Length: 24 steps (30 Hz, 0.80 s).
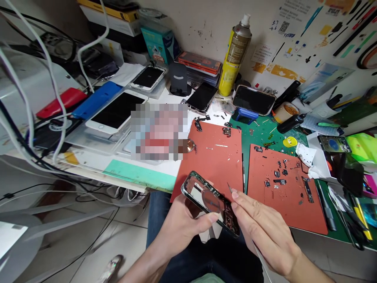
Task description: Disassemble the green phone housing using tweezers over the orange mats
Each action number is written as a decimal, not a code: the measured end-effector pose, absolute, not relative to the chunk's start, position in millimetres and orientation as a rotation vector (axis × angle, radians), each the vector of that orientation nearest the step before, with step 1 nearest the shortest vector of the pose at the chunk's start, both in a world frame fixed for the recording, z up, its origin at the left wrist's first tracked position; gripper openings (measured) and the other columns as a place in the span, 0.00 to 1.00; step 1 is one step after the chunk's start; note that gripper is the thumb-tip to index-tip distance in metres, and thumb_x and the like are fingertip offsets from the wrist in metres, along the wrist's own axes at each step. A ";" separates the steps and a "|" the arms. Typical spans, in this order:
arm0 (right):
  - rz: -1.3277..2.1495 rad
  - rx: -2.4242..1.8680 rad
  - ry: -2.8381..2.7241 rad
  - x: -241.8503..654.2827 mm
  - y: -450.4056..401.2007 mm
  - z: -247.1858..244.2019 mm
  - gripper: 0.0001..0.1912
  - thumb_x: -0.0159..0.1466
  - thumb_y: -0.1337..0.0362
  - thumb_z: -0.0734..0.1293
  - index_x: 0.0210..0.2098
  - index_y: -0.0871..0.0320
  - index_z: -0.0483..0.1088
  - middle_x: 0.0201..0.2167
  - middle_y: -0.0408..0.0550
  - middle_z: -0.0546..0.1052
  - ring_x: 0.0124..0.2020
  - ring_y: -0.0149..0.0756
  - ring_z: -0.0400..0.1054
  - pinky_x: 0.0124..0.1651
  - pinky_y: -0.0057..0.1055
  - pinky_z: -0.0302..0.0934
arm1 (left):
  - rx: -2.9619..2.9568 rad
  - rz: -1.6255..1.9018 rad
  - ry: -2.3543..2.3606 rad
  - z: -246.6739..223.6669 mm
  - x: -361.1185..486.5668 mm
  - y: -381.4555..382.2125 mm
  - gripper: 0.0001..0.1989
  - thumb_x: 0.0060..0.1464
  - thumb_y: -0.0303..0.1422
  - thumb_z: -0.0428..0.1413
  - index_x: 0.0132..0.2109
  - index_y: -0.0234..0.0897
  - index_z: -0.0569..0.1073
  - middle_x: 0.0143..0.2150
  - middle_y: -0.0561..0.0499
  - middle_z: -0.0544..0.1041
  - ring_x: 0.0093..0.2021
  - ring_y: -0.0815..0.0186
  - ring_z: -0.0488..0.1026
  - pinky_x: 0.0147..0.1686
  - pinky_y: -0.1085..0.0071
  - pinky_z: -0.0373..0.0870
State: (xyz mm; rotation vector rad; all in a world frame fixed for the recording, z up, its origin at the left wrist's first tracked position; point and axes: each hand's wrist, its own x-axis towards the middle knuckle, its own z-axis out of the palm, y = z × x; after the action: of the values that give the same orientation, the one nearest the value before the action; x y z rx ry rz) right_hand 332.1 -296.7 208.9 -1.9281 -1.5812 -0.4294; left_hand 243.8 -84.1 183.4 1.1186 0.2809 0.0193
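Observation:
My left hand [188, 218] grips a gutted phone frame [210, 200], its thumb over the lower edge and its fingers beneath. The frame is tilted above my lap, at the front edge of a red-brown mat [218, 157]. Bits of circuitry line its inside, with a round shape near the middle. My right hand [262, 224], at the frame's right end, pinches a thin pointed tool [229, 188] whose tip points up and left over the frame. Something pale shows below the frame.
A second red-brown mat [285, 196] at the right bears several small parts. A dark thin tool [243, 173] lies between the mats. Behind stand a yellow spray can [234, 59] and a propped phone [253, 100]. White cables [26, 86] hang at the left.

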 end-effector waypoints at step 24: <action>-0.245 -1.887 -1.552 332.7 -291.0 213.3 0.19 0.71 0.82 0.62 0.54 0.72 0.80 0.53 0.66 0.86 0.57 0.48 0.83 0.61 0.38 0.80 | 1.061 0.010 0.338 181.3 242.0 -83.4 0.20 0.52 0.41 0.76 0.47 0.36 0.83 0.45 0.44 0.88 0.47 0.55 0.86 0.52 0.64 0.81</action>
State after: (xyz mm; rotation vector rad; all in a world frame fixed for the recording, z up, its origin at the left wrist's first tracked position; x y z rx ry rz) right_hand 332.7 -291.0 213.3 -1.8874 -1.5523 -0.2448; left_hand 242.0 -83.4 181.3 1.0613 0.3375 0.0105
